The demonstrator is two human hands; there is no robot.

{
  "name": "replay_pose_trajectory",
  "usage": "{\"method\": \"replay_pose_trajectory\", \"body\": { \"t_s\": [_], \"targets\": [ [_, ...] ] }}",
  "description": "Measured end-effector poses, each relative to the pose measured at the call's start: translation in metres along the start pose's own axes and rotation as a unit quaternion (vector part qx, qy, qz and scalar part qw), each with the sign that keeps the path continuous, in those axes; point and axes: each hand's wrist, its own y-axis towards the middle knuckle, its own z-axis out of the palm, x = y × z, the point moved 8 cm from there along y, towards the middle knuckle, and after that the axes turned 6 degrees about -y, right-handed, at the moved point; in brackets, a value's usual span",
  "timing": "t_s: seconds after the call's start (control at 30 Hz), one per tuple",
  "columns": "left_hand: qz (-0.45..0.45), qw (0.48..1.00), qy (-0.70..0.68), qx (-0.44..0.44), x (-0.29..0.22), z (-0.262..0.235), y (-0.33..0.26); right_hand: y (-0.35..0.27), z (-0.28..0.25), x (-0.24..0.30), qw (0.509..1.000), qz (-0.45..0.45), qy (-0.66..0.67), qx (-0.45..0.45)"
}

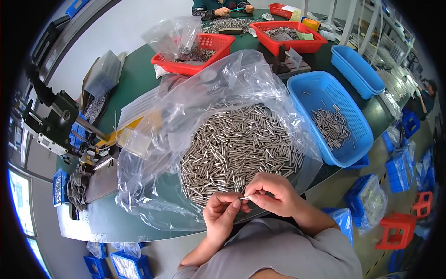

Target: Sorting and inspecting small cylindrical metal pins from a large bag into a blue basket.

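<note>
A large heap of small metal pins (239,146) lies in an opened clear plastic bag (204,97) on the green table (134,76). At the heap's near edge, my left hand (222,214) and my right hand (274,193) meet, fingertips pinching one small metal pin (245,198) between them. A blue basket (332,160) to the right holds a smaller scatter of the same pins (331,126).
Red baskets (216,44) with metal parts and a second blue basket (355,67) stand further back. A small machine (58,123) sits at the table's left end. Another person's hands (232,9) work at the far end. Blue and red crates (399,230) sit on the floor.
</note>
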Motion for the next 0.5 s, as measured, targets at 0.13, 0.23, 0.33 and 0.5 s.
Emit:
{"method": "replay_pose_trajectory", "body": {
  "t_s": [0.13, 0.23, 0.33, 0.5],
  "targets": [
    [0.008, 1.0, -0.003, 0.011, -0.003, 0.001, -0.006, -0.003, 0.001, 0.005, 1.0, -0.021, -0.01, 0.003],
    [0.003, 1.0, 0.008, 0.012, -0.001, -0.001, -0.007, -0.005, 0.004, 0.003, 1.0, -0.03, 0.004, 0.007],
    [-0.002, 1.0, -0.005, 0.023, -0.001, 0.001, -0.006, -0.004, 0.008, 0.005, 0.998, -0.056, -0.006, 0.005],
    [-0.003, 1.0, -0.01, 0.029, -0.002, 0.0, -0.006, -0.003, 0.011, 0.003, 0.999, 0.017, 0.017, 0.031]
  ]
}}
